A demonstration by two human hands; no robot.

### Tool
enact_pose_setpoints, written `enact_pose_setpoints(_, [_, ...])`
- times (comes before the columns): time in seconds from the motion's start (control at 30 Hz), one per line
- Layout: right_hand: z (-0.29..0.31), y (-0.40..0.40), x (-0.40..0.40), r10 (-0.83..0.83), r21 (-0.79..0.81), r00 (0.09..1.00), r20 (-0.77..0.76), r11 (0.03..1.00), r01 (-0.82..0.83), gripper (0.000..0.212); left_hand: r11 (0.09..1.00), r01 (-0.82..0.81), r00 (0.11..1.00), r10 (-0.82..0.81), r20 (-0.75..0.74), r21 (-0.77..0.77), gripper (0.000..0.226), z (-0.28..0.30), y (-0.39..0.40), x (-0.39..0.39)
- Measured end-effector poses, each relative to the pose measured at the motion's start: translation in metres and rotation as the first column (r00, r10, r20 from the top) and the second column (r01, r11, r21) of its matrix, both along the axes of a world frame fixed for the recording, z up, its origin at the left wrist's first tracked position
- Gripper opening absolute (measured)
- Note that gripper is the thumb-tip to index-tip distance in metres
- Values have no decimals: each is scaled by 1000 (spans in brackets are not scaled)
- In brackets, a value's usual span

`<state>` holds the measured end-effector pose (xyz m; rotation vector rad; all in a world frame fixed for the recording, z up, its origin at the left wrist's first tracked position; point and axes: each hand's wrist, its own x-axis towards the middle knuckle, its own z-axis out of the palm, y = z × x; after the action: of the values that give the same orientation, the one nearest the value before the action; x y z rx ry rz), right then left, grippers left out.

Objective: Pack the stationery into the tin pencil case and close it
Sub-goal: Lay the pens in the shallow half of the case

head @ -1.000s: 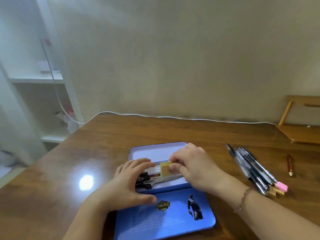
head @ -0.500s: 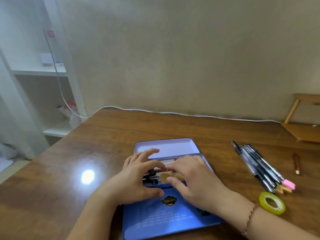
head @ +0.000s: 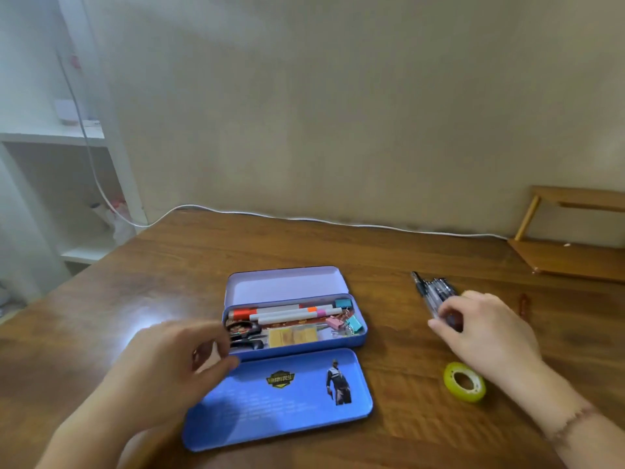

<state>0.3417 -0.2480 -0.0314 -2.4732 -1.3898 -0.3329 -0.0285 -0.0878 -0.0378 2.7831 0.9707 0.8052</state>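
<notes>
The tin pencil case point(head: 360, 336) lies open at the middle of the table point(head: 389, 252), nearer the front edge than the wall. Its tray already carries markers point(head: 284, 313), scissors point(head: 244, 333), yellow erasers point(head: 293, 336) and binder clips point(head: 348, 321). One blue panel point(head: 280, 397) lies flat toward the front edge; a pale inner lid point(head: 287, 282) is folded back toward the wall.

Outstanding items: a bundle of pens point(head: 430, 290) toward the right edge, a yellow-green tape roll point(head: 464, 382) nearer the front right, and a small brown object point(head: 524, 304) beyond the pens, too blurred to identify.

The right hand point(head: 487, 328) rests over the near end of the pens, fingers curled around them; whether the hold is complete cannot be told. The left hand point(head: 176, 360) sits at the case's left end, loosely curled, thumb touching the rim, holding nothing.

Assessment: packing looks partly complete. Pens and tape remain to load, then the case needs closing.
</notes>
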Motion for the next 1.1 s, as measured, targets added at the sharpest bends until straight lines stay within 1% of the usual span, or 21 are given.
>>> enact_pose_setpoints(0.07, [-4,-2,8,-69,-31,996,54,997,71,31,997,-51,997,47,-65,-61,26,-9,-8,-10])
enact_pose_setpoints(0.17, [-8,2,10,-65,-74,993,95,995,72,40,986,-130,983,115,-145,-102,31,-14,-15,-16])
enact_pose_setpoints(0.23, [-8,5,9,-75,-86,993,96,993,83,38,983,-158,974,140,-177,-90,31,-12,-17,-14])
enact_pose_setpoints(0.33, [-6,4,8,-100,-86,991,89,990,108,28,982,-155,967,128,-222,-110,29,-6,-26,-10])
enact_pose_setpoints(0.43, [-3,0,10,-101,-107,985,142,987,116,19,985,-121,967,88,-238,-125,26,-3,-40,0])
enact_pose_setpoints(0.53, [-1,-3,10,-103,-144,975,195,981,133,26,987,-51,968,12,-251,-151,26,-3,-57,24])
enact_pose_setpoints(0.6, [1,-6,9,-110,-167,982,155,977,136,33,984,24,959,-73,-273,-177,24,-3,-70,45])
enact_pose_setpoints(0.63, [2,-8,10,-108,-173,986,128,976,130,32,980,62,950,-116,-290,-188,24,-2,-76,56])
enact_pose_setpoints(0.7, [3,-12,11,-107,-173,987,120,977,127,24,973,119,923,-182,-339,-196,22,1,-84,75])
enact_pose_setpoints(0.77, [3,-15,13,-112,-184,981,158,973,141,20,968,149,895,-219,-389,-201,24,6,-87,93])
enact_pose_setpoints(0.83, [2,-16,15,-110,-205,982,151,969,140,25,959,168,851,-258,-458,-229,28,11,-87,114])
enact_pose_setpoints(0.9, [0,-16,18,-112,-211,987,114,968,134,30,939,190,780,-322,-536,-287,31,19,-87,137])
enact_pose_setpoints(0.93, [-1,-17,19,-114,-180,989,93,975,129,28,925,203,748,-358,-559,-320,32,23,-86,149])
enact_pose_setpoints(0.97, [-1,-19,21,-107,-104,993,58,988,112,25,916,214,738,-379,-559,-339,32,27,-85,160])
enact_pose_setpoints(1.0, [1,-21,23,-85,33,996,8,996,84,22,916,225,756,-378,-534,-332,30,31,-83,172])
enact_pose_setpoints(1.03, [4,-25,25,-37,214,998,-51,976,47,19,927,238,823,-351,-447,-289,27,34,-80,182])
enact_pose_setpoints(1.07, [8,-30,27,39,402,993,-108,916,8,16,943,240,906,-303,-295,-231,24,36,-77,192])
enact_pose_setpoints(1.1, [13,-34,28,141,562,978,-154,827,-30,14,958,225,961,-248,-122,-175,25,36,-75,202])
